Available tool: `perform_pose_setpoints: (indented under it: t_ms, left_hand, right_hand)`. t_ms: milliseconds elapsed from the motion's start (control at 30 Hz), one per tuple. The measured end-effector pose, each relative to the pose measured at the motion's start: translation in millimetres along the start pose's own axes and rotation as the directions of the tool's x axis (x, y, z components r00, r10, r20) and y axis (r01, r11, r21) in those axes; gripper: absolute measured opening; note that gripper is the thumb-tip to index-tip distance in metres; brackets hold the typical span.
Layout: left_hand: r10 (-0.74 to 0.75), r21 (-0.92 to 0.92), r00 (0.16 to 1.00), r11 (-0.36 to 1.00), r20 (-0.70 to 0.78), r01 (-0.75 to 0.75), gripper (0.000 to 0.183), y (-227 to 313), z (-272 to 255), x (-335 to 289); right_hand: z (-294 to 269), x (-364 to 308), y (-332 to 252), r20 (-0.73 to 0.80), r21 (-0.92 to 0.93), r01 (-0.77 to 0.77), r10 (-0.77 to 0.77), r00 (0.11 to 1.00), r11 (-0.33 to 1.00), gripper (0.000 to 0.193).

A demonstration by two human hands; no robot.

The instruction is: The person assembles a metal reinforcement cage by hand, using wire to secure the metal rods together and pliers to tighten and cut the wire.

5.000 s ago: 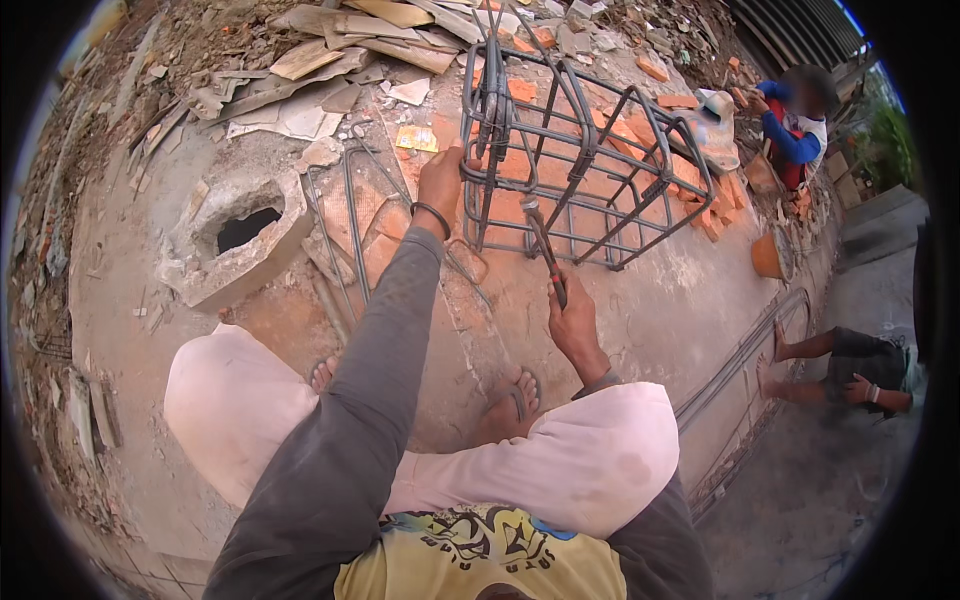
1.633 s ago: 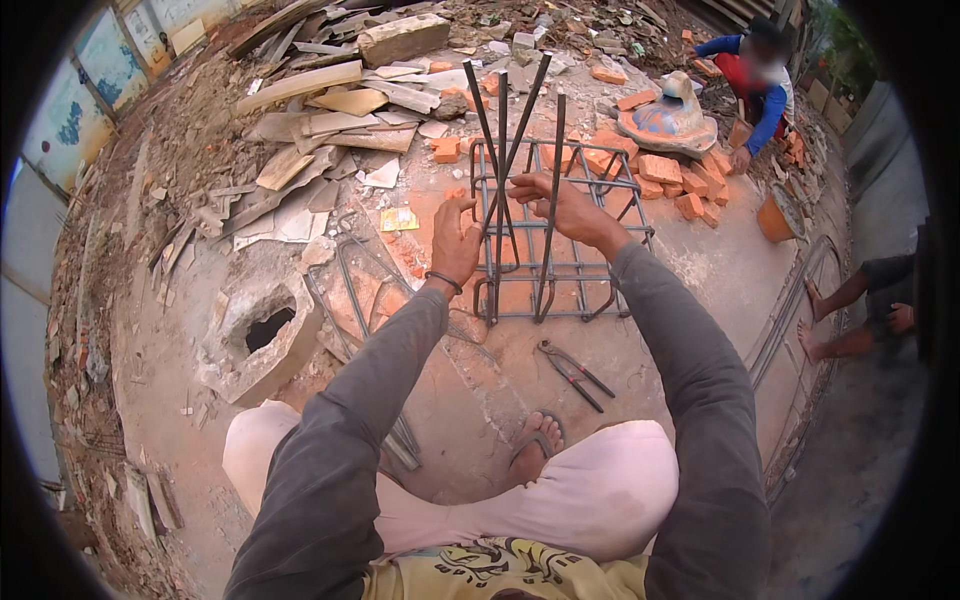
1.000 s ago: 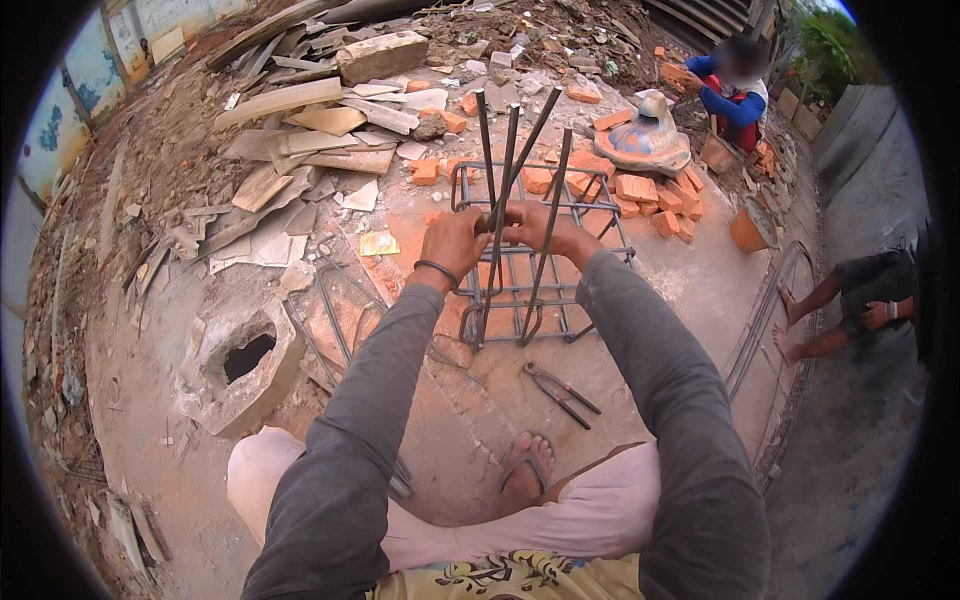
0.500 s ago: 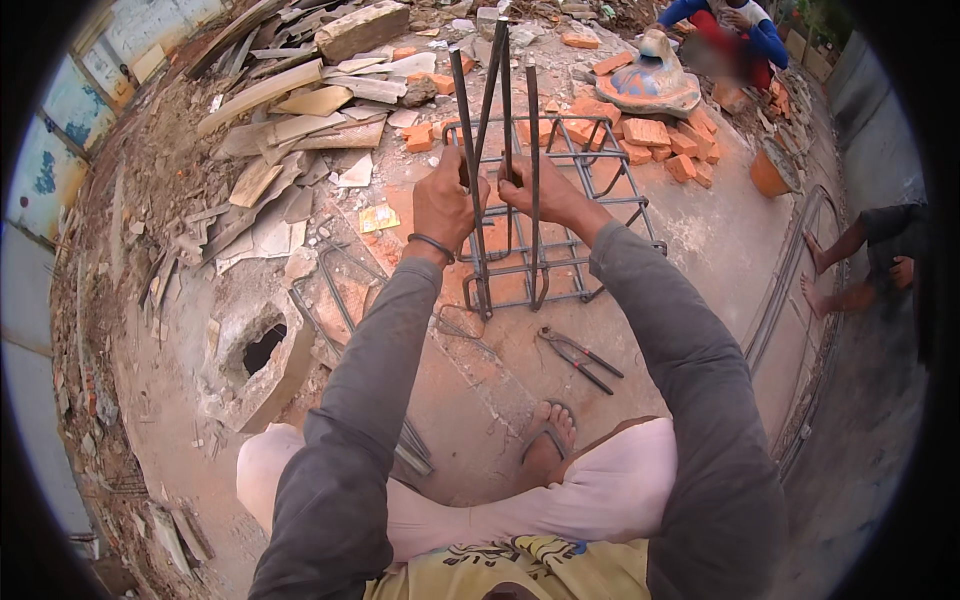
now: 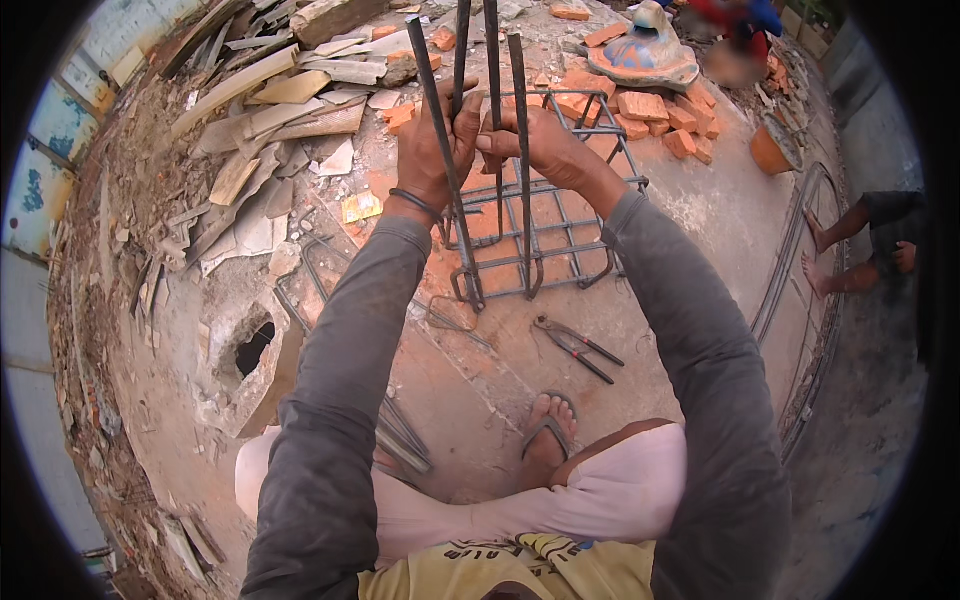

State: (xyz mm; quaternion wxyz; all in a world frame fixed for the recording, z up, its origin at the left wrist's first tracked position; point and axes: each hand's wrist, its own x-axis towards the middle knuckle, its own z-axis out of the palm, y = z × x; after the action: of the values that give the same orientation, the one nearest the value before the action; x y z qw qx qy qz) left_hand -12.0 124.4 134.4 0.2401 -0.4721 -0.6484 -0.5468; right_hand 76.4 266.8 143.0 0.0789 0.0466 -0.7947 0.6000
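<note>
A cage of steel rebar (image 5: 560,187) stands on the concrete, several long bars rising from its near part toward me. My left hand (image 5: 432,160) is closed around one dark rebar (image 5: 461,50), thumb up along it. My right hand (image 5: 548,148) is beside it, fingers bent in a pinch at another upright rebar (image 5: 494,70); the fingertips of both hands nearly meet. A nearer rebar (image 5: 521,120) crosses in front of my right hand and partly hides its grip. End-cutting pincers (image 5: 577,348) with dark handles lie on the ground, jaws open, near my sandalled foot.
Broken boards and slabs (image 5: 290,110) are piled at the far left. Orange bricks (image 5: 645,108) lie beyond the cage, beside a cement-crusted, blue-stained object (image 5: 645,55). A concrete block with a hole (image 5: 255,360) sits left. A person's bare legs (image 5: 840,240) show at right.
Both hands have moved up along the bars, away from the cage's near edge, and closer together. The upright bars lean a little more to the left. The view has shifted slightly.
</note>
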Motion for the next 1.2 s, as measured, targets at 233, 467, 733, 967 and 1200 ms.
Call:
perform_pose_setpoints:
  t_ms: [233,467,733,967,1200]
  left_hand:
    - [-0.045,0.086,0.998,0.995,0.036,0.041,0.025,-21.5,-15.7,13.1]
    - [-0.164,-0.006,0.973,0.986,0.160,0.167,0.029,-18.7,-25.3,5.0]
    - [-0.108,-0.032,0.993,0.994,0.039,0.109,0.029,-19.3,-10.6,-1.6]
    - [-0.239,-0.263,0.953,0.923,0.185,0.282,0.060,-27.9,-28.9,-13.7]
    - [-0.541,-0.302,0.834,0.817,-0.106,0.492,0.041,-47.7,-57.6,-52.6]
  right_hand:
    - [-10.1,-4.3,20.1,-0.136,-0.094,0.006,-0.019,0.991,0.996,0.038]
    - [5.9,11.5,20.1,-0.174,-0.298,0.110,-0.168,0.970,0.948,0.033]
    - [3.5,30.0,19.5,-0.079,-0.344,0.024,-0.054,0.995,0.939,0.039]
    - [1.8,26.8,13.8,-0.025,-0.175,-0.048,0.044,0.999,0.983,0.041]
    - [4.3,27.2,38.7,-0.042,-0.180,-0.039,0.032,0.999,0.983,0.039]
